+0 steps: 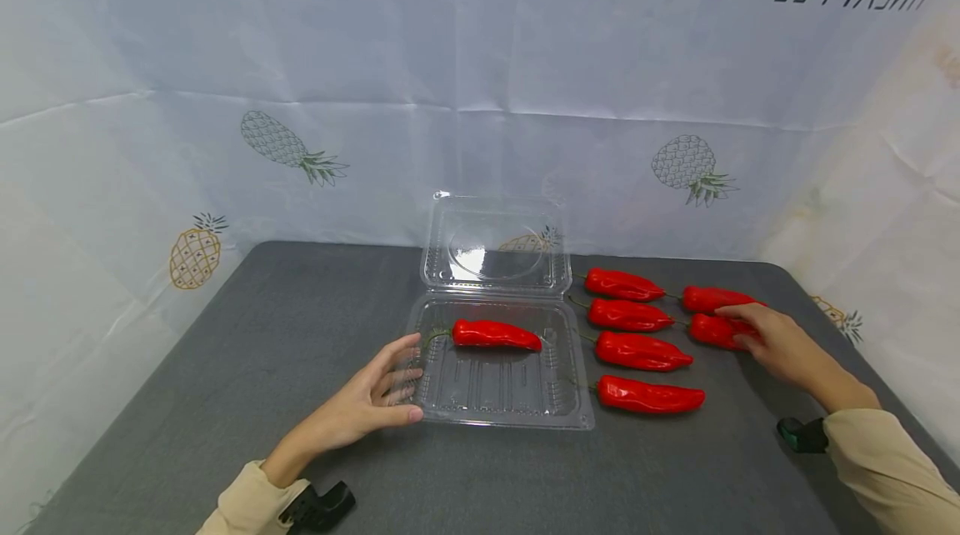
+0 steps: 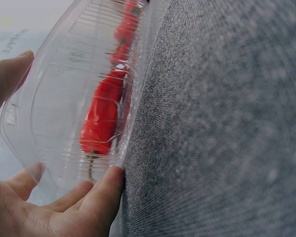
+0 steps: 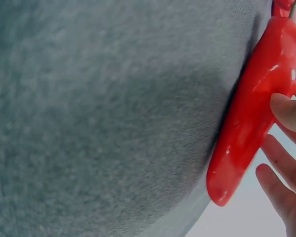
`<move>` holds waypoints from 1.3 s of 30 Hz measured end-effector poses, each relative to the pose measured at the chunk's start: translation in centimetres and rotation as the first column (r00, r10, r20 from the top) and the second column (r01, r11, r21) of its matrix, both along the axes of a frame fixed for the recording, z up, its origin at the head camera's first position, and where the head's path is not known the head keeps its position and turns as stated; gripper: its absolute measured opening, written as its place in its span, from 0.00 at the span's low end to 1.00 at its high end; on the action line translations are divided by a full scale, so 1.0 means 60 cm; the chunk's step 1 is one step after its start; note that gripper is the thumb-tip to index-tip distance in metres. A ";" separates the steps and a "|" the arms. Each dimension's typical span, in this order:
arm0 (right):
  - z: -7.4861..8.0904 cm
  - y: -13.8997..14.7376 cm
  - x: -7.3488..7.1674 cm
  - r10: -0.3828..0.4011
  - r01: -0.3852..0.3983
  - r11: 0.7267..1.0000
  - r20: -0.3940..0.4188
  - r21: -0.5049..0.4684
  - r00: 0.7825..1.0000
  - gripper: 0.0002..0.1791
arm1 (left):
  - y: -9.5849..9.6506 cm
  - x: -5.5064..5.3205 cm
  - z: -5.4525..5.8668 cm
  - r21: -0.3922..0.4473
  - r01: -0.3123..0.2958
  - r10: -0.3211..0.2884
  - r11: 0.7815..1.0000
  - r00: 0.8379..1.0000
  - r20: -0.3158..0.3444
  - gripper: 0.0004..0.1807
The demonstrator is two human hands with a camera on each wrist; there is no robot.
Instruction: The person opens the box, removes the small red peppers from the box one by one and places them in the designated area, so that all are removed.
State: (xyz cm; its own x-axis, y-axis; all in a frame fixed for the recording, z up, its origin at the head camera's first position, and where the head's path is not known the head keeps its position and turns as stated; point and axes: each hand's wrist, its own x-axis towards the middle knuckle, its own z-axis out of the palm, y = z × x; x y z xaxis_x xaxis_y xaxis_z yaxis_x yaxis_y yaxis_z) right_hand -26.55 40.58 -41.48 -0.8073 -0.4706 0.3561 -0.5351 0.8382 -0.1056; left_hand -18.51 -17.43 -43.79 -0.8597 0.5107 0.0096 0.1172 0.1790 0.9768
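Note:
A clear plastic clamshell box [image 1: 495, 414] lies with its lid raised at the back. One red chili pepper [image 1: 495, 335] with a green stem lies inside its tray. At the box's left side is my left hand [image 1: 371, 397], fingers spread and fingertips at the rim; the left wrist view has the thumb [image 2: 12, 74] apart from the other fingers around that edge. On the right, my right hand [image 1: 772, 343] pinches another red chili pepper [image 3: 254, 118] between thumb and fingers, close over the table.
Several more red chili peppers [image 1: 637, 350] lie on the grey table [image 1: 555, 485] right of the box, in a column, with one [image 1: 716, 298] behind the right hand. A pale curtain [image 1: 487, 60] with pineapple prints hangs behind the table.

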 end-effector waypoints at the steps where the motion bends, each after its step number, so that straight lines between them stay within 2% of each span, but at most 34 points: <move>1: 0.002 -0.001 0.001 0.006 -0.006 1.000 0.001 0.001 1.000 0.25 | 0.000 0.000 0.000 0.000 0.001 -0.001 1.000 1.000 -0.001 0.51; 11: 0.022 -0.028 0.007 -0.016 0.017 1.000 0.084 -0.012 0.996 0.26 | 0.000 -0.002 -0.002 0.001 0.023 -0.023 1.000 0.998 -0.052 0.49; 17: 0.034 -0.047 0.009 -0.027 0.031 0.999 0.138 -0.024 0.990 0.25 | 0.000 -0.002 -0.003 -0.002 0.023 -0.023 1.000 0.998 -0.050 0.49; 25: 0.048 -0.071 0.012 -0.023 0.030 0.999 0.193 -0.035 0.981 0.26 | 0.001 -0.001 0.000 -0.009 0.007 -0.007 1.000 1.000 -0.015 0.50; 29: 0.057 -0.084 0.016 -0.021 0.028 0.999 0.201 -0.035 0.979 0.25 | 0.002 -0.001 0.001 -0.012 -0.002 0.002 1.000 1.000 -0.004 0.50; 39: 0.073 -0.123 0.026 0.006 0.003 0.999 0.198 -0.042 0.980 0.24 | 0.003 -0.001 0.002 -0.009 0.010 -0.010 1.000 1.000 -0.025 0.49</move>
